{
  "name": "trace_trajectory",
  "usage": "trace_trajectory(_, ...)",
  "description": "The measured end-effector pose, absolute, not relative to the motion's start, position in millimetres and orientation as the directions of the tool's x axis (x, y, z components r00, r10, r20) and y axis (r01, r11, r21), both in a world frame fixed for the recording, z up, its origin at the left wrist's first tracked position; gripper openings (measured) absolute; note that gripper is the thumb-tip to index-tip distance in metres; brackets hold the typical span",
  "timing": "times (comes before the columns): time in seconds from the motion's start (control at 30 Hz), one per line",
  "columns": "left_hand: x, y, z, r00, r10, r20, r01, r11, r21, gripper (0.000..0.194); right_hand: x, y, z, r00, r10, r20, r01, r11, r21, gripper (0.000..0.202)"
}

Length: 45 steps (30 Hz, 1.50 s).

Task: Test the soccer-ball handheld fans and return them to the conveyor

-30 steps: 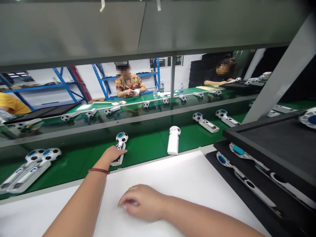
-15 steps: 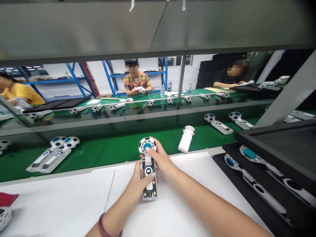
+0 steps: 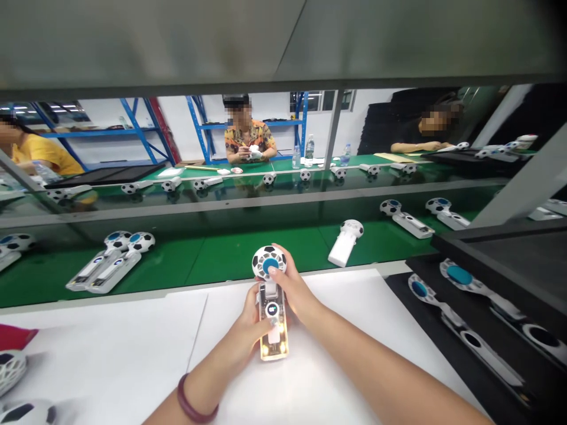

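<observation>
A handheld device (image 3: 273, 345) with a soccer-ball-patterned round head and a clear body is held upright over the white work surface. Yellow lights glow at its lower end, and a small round display shows on the body. My left hand (image 3: 251, 321) wraps around the body, its thumb lying just below the display. Around the ball head is my right hand (image 3: 295, 286), with its thumb on the blue disc. The fingers behind the device are mostly hidden.
Similar devices (image 3: 108, 268) lie on the green belt (image 3: 239, 248), one face down (image 3: 345, 243). A black tray (image 3: 478, 336) with more devices stands at right. A shelf (image 3: 266, 47) crosses overhead. Across the belt sit people, one in a patterned shirt (image 3: 261, 139).
Yellow lights on the held device have come on. The view has shifted slightly, and a second ball-patterned part shows at the lower left. Both hands keep their hold.
</observation>
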<state>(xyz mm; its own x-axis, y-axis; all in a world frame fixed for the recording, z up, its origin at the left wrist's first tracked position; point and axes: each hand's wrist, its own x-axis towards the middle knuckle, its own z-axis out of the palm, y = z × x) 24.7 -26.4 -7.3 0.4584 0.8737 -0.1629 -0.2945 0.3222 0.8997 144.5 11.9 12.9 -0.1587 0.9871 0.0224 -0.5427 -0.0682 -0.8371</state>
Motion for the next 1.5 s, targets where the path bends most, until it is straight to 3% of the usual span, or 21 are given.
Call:
trace_trajectory(0.2, 25.1, -23.1, -17.2, 0.459, 0.878, -0.137, -0.299, 0.298, 0.907, 0.077, 145.4, 10.0, 3.8, -0.219, 0.976, -0.012, -0.582, -0.141, -0.801, 0.071)
trace_trajectory(0.43, 26.9, -25.7, -12.6, 0.449, 0.885, -0.126, -0.267, 0.268, 0.926, 0.079, 144.6, 12.3, 2.3, -0.183, 0.983, 0.022, -0.575, -0.089, -0.813, 0.064)
trace_trajectory(0.73, 22.3, -21.3, -17.7, 0.528, 0.843, -0.100, -0.245, 0.264, 0.933, 0.067, 147.2, 7.5, 7.8, -0.192, 0.981, 0.005, -0.542, -0.102, -0.834, 0.066)
trace_trajectory(0.87, 21.8, -20.9, -18.9, 0.535, 0.842, -0.068, -0.276, 0.251, 0.928, 0.073, 148.8, 6.6, 6.9, -0.202, 0.979, 0.009, -0.552, -0.107, -0.827, 0.064)
trace_trajectory(1.03, 19.1, -19.7, -20.8, 0.554, 0.829, -0.071, -0.226, 0.231, 0.946, 0.078, 150.1, 8.7, 3.5, -0.223, 0.975, -0.001, -0.509, -0.118, -0.853, 0.075)
trace_trajectory(1.23, 18.3, -17.5, -18.9, 0.565, 0.821, -0.080, -0.163, 0.206, 0.965, 0.080, 153.3, 11.8, -2.3, -0.367, 0.901, -0.230, -0.267, -0.339, -0.902, 0.046)
trace_trajectory(1.5, 14.9, -19.7, -14.1, 0.589, 0.802, -0.098, -0.099, 0.191, 0.977, 0.078, 157.3, 14.0, -4.6, -0.526, 0.837, -0.152, -0.345, -0.373, -0.861, 0.038)
